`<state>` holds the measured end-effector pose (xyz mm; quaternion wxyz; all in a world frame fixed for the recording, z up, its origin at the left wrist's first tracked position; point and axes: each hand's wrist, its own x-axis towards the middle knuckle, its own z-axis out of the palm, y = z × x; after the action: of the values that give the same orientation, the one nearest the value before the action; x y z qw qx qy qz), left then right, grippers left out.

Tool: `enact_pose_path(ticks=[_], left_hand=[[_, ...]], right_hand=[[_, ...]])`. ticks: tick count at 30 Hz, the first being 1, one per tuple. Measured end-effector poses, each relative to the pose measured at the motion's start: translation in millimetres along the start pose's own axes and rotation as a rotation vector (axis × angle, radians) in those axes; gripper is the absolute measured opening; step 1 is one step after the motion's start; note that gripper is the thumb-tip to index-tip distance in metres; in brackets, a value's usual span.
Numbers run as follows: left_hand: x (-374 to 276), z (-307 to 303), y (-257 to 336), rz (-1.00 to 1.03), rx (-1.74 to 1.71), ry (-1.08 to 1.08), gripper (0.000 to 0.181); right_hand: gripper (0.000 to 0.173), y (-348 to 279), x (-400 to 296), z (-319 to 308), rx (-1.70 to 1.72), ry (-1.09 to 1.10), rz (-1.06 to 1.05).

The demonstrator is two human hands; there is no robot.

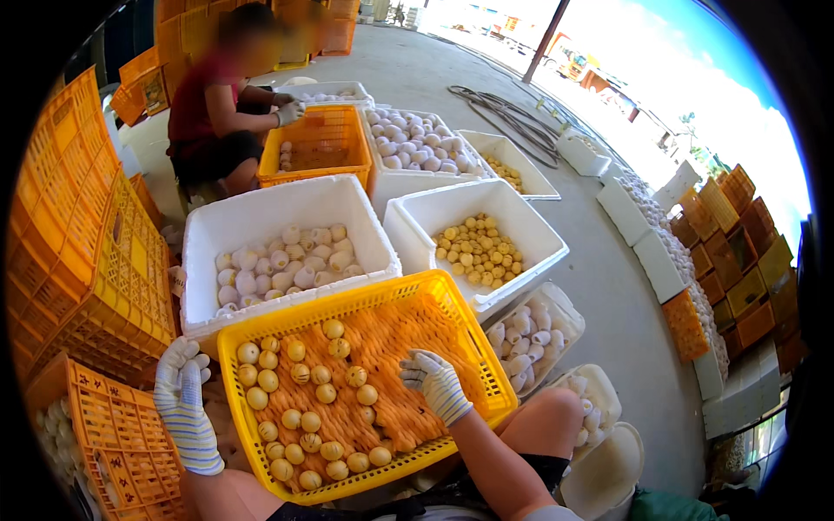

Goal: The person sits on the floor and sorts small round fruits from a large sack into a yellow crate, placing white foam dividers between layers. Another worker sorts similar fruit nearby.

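A yellow plastic basket (468,319) stands tilted before me, lined with orange foam netting (417,338). Round yellow fruits (309,444) with dark streaks lie on the netting, mostly along the left and near sides. My right hand (435,384), in a striped white glove with grey fingertips, is over the right part of the netting. Its fingers are spread with nothing in them. My left hand (186,407), gloved alike, is just outside the basket's left rim. Its fingers are loosely bent, and nothing shows in them.
Behind the basket are a white foam box (215,244) of net-wrapped fruits and another foam box (417,208) of bare yellow fruits. Stacked orange crates (111,273) line the left. A co-worker (215,124) sits by an orange crate (313,172). A coiled hose (515,120) lies beyond.
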<state>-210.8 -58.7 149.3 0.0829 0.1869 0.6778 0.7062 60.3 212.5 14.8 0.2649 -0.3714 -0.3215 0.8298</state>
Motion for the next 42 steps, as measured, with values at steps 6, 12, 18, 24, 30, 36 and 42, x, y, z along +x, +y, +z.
enact_pose_path(ticks=[6, 12, 18, 24, 30, 36, 42], left_hand=[[12, -37, 0, 0.065, -0.282, 0.239, 0.028], [3, -52, 20, 0.068, -0.418, 0.230, 0.026], [-33, -108, 53, -0.019, -0.180, 0.150, 0.033], [-149, -156, 12, 0.033, -0.056, 0.371, 0.024], [-347, -244, -107, -0.401, 0.303, 0.828, 0.023], [-486, -305, -212, -1.322, 0.976, 0.633, 0.092], [-457, -348, -201, -1.325, 0.878, 0.611, 0.092]], right_hand=[[0.031, 60, 1, 41, -0.373, -0.125, 0.129], [0.034, 128, -49, 77, -0.871, -0.453, 0.120], [0.033, 131, -95, 82, -1.374, -0.710, 0.122], [0.029, 134, -94, 46, -1.279, -0.585, 0.049], [0.026, 140, -96, 39, -1.354, -0.558, -0.037], [0.024, 145, -97, 38, -1.395, -0.583, -0.068], [0.025, 145, -98, 32, -1.559, -0.626, -0.213]])
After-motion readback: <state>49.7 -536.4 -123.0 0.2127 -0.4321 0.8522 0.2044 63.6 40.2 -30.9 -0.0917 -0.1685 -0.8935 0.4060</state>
